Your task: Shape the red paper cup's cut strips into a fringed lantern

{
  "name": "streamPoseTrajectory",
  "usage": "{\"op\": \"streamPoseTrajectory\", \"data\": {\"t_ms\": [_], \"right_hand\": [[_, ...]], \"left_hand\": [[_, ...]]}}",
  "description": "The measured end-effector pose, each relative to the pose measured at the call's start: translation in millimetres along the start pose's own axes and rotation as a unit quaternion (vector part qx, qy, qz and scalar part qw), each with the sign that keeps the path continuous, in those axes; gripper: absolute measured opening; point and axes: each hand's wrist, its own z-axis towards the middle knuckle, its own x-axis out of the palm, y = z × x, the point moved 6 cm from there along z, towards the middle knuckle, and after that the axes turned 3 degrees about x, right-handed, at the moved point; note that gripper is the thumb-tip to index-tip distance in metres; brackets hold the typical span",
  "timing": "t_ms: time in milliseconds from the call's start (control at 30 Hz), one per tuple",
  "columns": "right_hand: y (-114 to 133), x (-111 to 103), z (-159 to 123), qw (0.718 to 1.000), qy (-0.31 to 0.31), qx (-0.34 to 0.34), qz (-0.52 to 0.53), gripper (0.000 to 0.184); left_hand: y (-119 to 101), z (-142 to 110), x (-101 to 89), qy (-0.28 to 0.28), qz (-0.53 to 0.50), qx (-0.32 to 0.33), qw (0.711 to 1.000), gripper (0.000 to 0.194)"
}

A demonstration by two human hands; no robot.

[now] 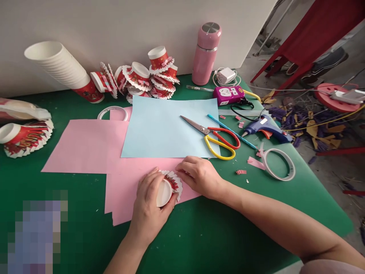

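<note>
My left hand is wrapped round a small red paper cup, its white base turned up toward me. A white-and-red pleated rim fans out around the cup. My right hand pinches at the rim's upper right edge; the fingertips hide what exactly lies between them. Beneath the hands are pink paper sheets. Just beyond, a light blue sheet carries scissors with red and yellow handles, and a blue pen-like stick crosses its right edge.
Behind stand stacked paper cups, several pleated cups and a pink thermos. To the right are a purple power strip, a blue glue gun and a tape roll near the table edge. Another pleated cup sits left.
</note>
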Motion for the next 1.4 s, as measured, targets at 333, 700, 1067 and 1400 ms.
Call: {"op": "streamPoseTrajectory", "data": {"t_ms": [333, 700, 1067, 1400], "right_hand": [[0.8, 5.4, 21.5, 0.976, 0.157, 0.140, -0.050, 0.008], [-11.7, -6.7, 14.2, 0.982, 0.034, 0.167, 0.076, 0.015], [-10.2, -10.3, 13.7, 0.943, 0.046, 0.225, 0.243, 0.026], [1.0, 13.5, 2.2, 0.813, -0.050, 0.247, 0.526, 0.040]], "left_hand": [[1.3, -1.2, 2.2, 0.002, -0.010, -0.007, 1.000, 0.053], [-0.5, -1.5, -1.0, 0.000, -0.020, -0.011, 1.000, 0.059], [-14.0, -6.2, -17.0, -0.081, 0.024, 0.065, 0.994, 0.064], [-4.5, -12.5, -32.2, -0.187, 0.006, -0.018, 0.982, 0.099]]}}
